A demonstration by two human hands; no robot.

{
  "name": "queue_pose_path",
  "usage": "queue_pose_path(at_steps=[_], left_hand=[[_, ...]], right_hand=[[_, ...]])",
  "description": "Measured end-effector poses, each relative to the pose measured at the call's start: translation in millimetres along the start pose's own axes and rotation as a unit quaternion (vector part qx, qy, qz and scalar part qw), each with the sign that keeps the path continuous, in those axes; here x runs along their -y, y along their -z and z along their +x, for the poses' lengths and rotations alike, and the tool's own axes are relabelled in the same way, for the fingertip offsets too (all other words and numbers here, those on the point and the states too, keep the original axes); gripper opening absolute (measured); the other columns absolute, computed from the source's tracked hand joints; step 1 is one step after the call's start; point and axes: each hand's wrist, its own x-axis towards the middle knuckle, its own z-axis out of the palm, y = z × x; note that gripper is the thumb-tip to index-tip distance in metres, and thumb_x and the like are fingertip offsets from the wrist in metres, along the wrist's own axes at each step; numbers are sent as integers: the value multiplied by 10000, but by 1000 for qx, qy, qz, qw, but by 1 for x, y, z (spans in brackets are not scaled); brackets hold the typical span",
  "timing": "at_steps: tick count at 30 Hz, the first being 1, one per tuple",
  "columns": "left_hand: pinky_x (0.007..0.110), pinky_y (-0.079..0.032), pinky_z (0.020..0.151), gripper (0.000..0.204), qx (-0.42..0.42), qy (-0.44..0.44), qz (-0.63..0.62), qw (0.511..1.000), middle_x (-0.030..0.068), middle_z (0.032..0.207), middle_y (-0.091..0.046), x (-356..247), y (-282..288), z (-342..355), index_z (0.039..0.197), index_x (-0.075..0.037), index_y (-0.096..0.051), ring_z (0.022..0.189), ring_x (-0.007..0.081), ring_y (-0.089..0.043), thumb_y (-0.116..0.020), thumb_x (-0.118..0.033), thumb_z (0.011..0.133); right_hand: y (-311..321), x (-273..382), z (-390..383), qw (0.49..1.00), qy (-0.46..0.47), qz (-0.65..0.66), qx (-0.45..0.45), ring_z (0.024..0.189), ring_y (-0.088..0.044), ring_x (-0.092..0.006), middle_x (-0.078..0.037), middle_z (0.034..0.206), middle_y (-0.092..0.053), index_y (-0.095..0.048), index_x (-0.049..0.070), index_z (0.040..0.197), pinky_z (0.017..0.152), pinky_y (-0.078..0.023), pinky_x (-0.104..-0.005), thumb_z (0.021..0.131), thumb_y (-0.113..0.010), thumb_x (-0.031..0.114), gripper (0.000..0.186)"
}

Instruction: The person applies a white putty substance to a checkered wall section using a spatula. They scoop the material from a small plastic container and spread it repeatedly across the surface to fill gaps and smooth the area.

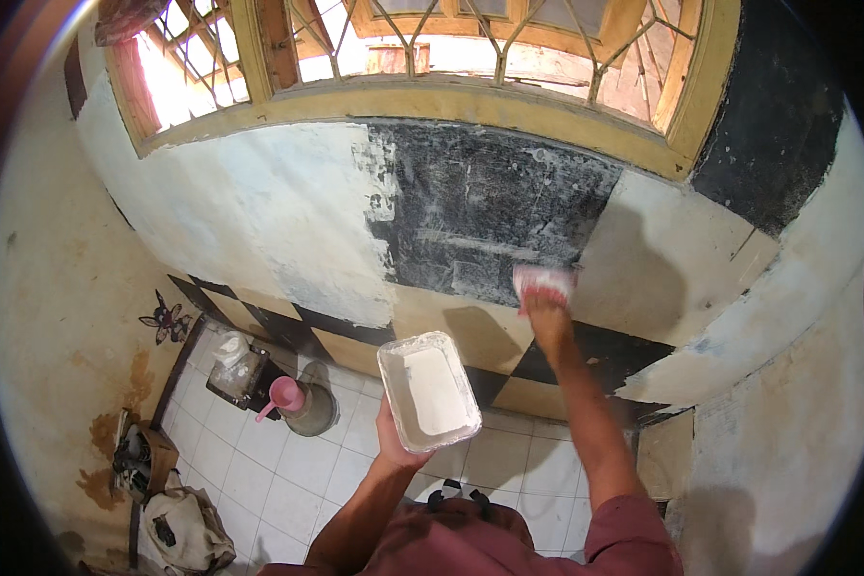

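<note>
One white rectangular tub [399, 392], with pale paste [439, 389] inside, was held up by the left hand [401, 444] in the head view, above the white-tiled floor [269, 470]. A broad pink-and-white applicator [544, 279] was grasped by the right hand [545, 309] at the black wall patch [490, 206]'s lower right; contact could not be confirmed.

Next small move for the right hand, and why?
Probably a short leftward sweep of the flat tool across the dark panel. The right hand holds it at the panel's lower right corner, white shows on it, and the panel is only thinly streaked beside the whitened wall area. The left hand holds the tray of white material.
</note>
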Motion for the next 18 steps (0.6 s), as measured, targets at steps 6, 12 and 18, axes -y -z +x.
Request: queue_pose_path(at_steps=[6, 12, 18], left_hand=[[541, -489, 1035, 615, -13, 0, -3, 1000, 132, 1382, -568, 0, -1, -2, 1489, -107, -417, 1230, 340, -594, -276, -497, 1035], [530, -508, 1012, 612, -39, -6, 37, 999, 130, 1361, -579, 3, 0, -6, 1486, -106, -417, 1204, 332, -611, -255, -492, 1039], [526, -517, 1002, 609, -22, -3, 43, 999, 138, 1357, -580, 10, 0, -1, 1487, -101, -411, 1198, 332, -615, -250, -483, 1040]], right_hand=[[15, 40, -42, 952, -114, 209, 192, 831, -716, -324, -158, 979, -689, -659, 57, 1068, 730, -577, -472, 871, -679, 347, 351], [194, -63, 107, 954, -182, 237, -27, 836, -691, -375, -124, 1034, -695, -659, 118, 1097, 748, -564, -509, 857, -634, 125, 241], [100, -63, 121, 984, -67, 20, -164, 865, -672, -311, -132, 1030, -644, -607, 79, 1160, 738, -570, -419, 844, -601, 150, 324]])
